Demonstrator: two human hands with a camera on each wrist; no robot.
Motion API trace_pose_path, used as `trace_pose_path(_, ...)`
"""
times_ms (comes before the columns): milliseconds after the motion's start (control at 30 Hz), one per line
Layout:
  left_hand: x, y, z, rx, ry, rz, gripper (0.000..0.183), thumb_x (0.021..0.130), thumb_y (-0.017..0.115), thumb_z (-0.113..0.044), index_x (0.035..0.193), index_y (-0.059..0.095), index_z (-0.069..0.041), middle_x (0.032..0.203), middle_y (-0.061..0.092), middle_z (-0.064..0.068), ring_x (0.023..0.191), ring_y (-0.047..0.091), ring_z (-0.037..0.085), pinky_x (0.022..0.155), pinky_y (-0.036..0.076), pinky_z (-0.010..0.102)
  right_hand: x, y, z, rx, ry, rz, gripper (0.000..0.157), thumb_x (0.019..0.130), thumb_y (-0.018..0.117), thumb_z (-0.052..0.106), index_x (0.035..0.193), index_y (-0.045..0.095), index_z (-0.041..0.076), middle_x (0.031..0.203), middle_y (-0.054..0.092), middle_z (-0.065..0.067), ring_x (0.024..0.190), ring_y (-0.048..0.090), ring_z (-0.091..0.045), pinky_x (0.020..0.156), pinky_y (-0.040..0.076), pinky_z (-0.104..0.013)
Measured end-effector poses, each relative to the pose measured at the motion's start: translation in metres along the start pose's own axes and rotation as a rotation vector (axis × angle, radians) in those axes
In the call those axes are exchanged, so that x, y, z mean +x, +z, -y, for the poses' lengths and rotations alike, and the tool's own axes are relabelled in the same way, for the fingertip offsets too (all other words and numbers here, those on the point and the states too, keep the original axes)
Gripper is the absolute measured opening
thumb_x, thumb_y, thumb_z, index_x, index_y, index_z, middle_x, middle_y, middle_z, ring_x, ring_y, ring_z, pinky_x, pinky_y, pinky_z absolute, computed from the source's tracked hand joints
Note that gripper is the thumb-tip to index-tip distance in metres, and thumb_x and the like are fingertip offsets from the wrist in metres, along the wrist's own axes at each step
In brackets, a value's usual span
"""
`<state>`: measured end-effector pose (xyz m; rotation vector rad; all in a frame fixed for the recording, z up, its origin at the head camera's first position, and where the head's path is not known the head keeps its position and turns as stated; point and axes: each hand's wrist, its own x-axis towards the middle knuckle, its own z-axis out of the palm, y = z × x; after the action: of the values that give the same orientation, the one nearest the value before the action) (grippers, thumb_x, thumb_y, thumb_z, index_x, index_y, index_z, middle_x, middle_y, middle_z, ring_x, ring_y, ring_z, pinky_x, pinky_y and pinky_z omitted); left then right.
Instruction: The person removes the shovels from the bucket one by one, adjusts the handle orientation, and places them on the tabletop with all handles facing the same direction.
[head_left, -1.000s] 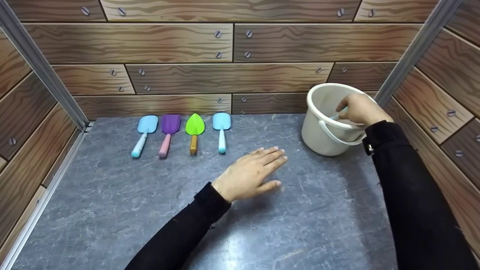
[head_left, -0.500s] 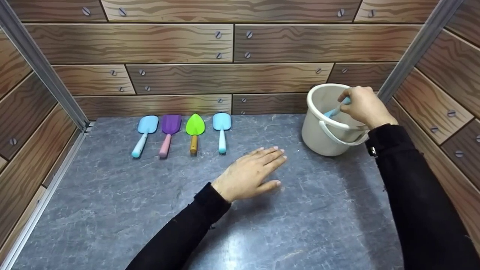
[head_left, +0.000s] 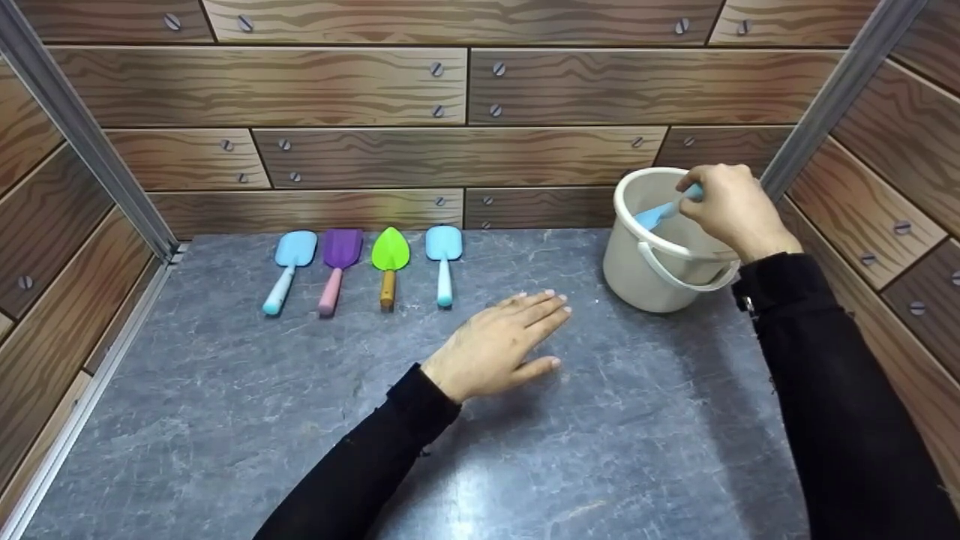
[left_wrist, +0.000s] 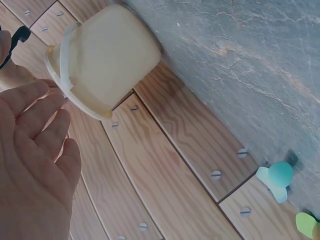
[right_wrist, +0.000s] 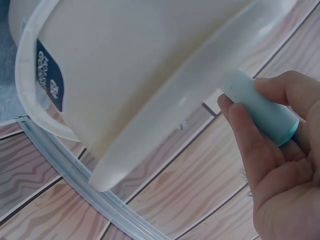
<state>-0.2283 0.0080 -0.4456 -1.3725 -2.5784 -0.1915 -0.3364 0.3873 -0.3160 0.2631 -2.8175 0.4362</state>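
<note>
The right hand [head_left: 733,210] pinches the handle [right_wrist: 261,109] of a blue shovel [head_left: 654,217], its blade inside the bucket [head_left: 652,277]'s mouth. The blade could snag the rim [right_wrist: 185,95] and tip the bucket, since the left hand [head_left: 495,345], fingers straight, isn't steadying it. The bucket's dark-blue label [right_wrist: 48,72] bears white characters, too blurred to read.

Booth-like workspace [head_left: 555,86], wood-print panel walls [head_left: 360,86], metal corner posts [head_left: 840,90], grey marbled worktop [head_left: 247,420]

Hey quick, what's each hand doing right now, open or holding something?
Left hand: open, fingers straight, holding nothing.
Right hand: closed, holding a blue shovel by its handle at the bucket.
</note>
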Motion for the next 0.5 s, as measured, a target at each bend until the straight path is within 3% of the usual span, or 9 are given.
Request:
trace_pose_path(300,0.0,0.002,0.003,-0.004,0.0,-0.004,0.074,0.125,0.051,-0.055,0.184,0.04,-0.011,0.191,0.042,0.009,0.181,0.038,0.026,0.151,0.031,0.045,-0.007,-0.01,0.012,0.018,-0.016,-0.069,0.033,0.1,0.069,0.003,0.128,0.083,-0.009,0.095,0.077,-0.021,0.074,0.061,-0.028,0.059,0.038,-0.021)
trace_pose_path(500,0.0,0.001,0.005,-0.02,0.006,-0.019,0.074,0.125,0.053,-0.052,0.183,0.04,-0.009,0.19,0.045,0.011,0.18,0.04,0.027,0.149,0.035,0.048,-0.013,-0.02,0.017,0.011,-0.036,-0.123,0.03,0.1,0.07,0.001,0.125,0.084,-0.007,0.098,0.081,-0.023,0.077,0.065,-0.03,0.059,0.037,-0.016)
